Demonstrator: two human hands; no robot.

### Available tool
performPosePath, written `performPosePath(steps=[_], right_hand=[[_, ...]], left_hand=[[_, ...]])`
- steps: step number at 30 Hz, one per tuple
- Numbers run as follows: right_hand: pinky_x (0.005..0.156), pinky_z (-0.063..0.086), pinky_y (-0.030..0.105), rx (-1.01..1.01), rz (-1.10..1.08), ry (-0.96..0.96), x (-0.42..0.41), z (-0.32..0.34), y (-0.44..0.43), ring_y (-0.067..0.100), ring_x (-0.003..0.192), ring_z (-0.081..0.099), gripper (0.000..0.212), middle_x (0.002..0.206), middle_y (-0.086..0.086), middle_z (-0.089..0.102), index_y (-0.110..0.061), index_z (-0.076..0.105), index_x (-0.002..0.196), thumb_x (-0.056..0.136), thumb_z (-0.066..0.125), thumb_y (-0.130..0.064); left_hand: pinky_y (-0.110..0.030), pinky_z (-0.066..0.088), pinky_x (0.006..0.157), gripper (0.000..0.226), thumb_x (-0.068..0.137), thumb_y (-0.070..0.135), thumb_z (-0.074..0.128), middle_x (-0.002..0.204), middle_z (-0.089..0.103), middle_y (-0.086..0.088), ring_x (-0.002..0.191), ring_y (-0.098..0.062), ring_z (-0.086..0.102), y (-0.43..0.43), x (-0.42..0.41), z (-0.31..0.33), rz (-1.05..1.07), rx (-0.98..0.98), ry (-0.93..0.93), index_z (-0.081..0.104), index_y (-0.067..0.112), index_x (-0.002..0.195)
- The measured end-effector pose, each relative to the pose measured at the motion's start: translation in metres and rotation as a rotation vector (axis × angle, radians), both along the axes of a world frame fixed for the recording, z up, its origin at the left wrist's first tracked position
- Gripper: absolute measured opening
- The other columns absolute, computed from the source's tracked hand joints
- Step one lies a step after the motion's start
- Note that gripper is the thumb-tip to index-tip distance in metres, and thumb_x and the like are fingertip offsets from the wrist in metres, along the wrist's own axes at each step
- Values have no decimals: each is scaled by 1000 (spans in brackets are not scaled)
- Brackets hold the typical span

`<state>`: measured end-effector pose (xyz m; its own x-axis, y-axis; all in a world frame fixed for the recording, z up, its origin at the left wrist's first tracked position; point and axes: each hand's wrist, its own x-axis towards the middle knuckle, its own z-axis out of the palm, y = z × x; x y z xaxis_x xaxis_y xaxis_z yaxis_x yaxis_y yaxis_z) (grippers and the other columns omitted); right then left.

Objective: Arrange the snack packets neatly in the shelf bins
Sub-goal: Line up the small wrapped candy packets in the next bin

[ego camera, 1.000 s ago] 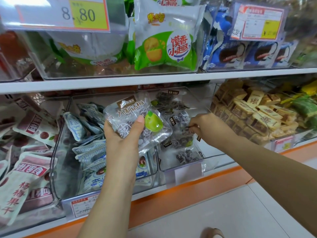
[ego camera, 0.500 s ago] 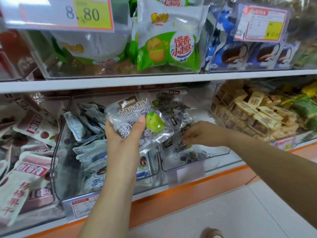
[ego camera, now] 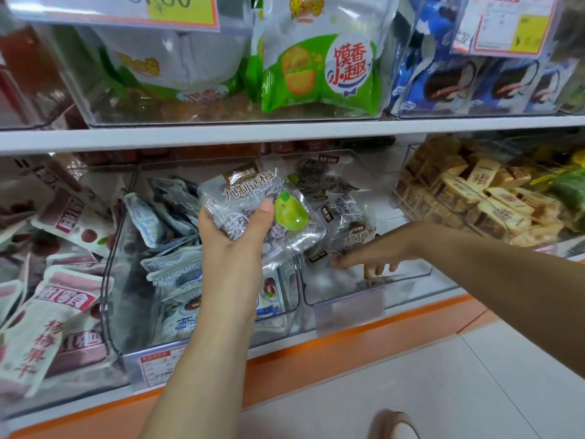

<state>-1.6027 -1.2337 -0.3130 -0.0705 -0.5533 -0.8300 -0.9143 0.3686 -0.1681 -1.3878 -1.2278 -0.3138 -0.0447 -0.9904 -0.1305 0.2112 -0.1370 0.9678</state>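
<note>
My left hand (ego camera: 234, 248) grips a clear plum packet (ego camera: 250, 198) with a green plum picture, holding it up in front of the lower shelf. My right hand (ego camera: 373, 251) reaches low into the front of a clear plastic bin (ego camera: 411, 274). Its fingers stretch out and down, with the tips against more plum packets (ego camera: 345, 213) that lie piled in that bin. One of those packets lies just above the fingers. I see no packet held in this hand.
Blue-white packets (ego camera: 171, 264) fill the bin on the left, and red-white pouches (ego camera: 47, 312) lie further left. Yellow wrapped snacks (ego camera: 474, 198) fill the bin on the right. Above the white shelf board (ego camera: 285, 134) stand green bags (ego camera: 319, 68) and blue packs (ego camera: 459, 83).
My right hand has moved down and forward from the packets at the bin's middle to its low front. My left hand still holds the plum packet in the same place.
</note>
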Motion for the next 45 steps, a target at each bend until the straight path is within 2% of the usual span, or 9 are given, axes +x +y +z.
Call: performPosePath(steps=[5,11,16,18,23,27,37,42,45], right_hand=[[111,28,48,77,-50,-46,-4,12,9,33,138,29,90,153,8,26,-42,19,146,68,45,-76],[86,49,28,-30,-52,-105,-15,24,14,18,106,54,64,132,5,48,-25,30,146,89,61,-22],[74,48,20,-398,49,-32,-14,31,19,16,95,59,36,100,-9,58,-19,54,122,88,64,-24],[66,42,22,-613,171,85,-13,25,17,15,81,57,21,87,-7,60,-11,63,107,89,61,-23],[87,37,29,-877,472,452,-10,2,16,16,107,48,27,112,-7,61,-32,62,118,94,50,-28],[88,34,32,-1025,492,425,-10,-11,19,23,118,40,20,128,0,43,-28,70,104,92,53,-28],[92,41,32,-871,564,376,-13,-9,18,15,111,53,26,117,-9,61,-29,66,113,88,60,-36],[88,48,35,-681,564,399,-13,1,17,18,102,60,32,112,-4,67,-27,65,116,85,66,-36],[83,45,28,-528,560,425,-16,11,23,17,104,57,31,115,-4,64,-25,63,118,88,62,-32]], left_hand=[[-35,36,98,98,78,46,69,141,29,21,62,27,49,-3,3,0,-3,-9,24,4,37,151],[-34,37,94,93,81,42,68,123,33,23,52,28,48,-1,3,0,4,-4,27,6,35,151],[-36,35,102,98,76,48,70,141,30,23,76,22,49,-3,5,-1,-9,-18,34,6,38,150],[-38,36,103,96,78,47,69,138,34,21,66,24,54,-3,5,-1,-4,-24,37,7,37,150],[-35,37,100,93,80,44,68,124,34,24,66,24,53,-2,3,-3,6,-35,38,8,36,150],[-41,38,104,90,76,47,70,135,41,24,84,18,59,-3,4,-4,-3,-66,33,16,41,148],[-36,39,99,94,74,46,70,129,40,24,66,22,56,-2,3,-2,4,-40,52,13,39,149],[-41,34,107,99,75,50,69,151,25,17,101,9,50,-1,4,-1,10,-20,14,5,38,150],[-37,36,99,96,79,46,68,135,30,21,70,25,51,0,4,0,10,-19,15,4,37,151]])
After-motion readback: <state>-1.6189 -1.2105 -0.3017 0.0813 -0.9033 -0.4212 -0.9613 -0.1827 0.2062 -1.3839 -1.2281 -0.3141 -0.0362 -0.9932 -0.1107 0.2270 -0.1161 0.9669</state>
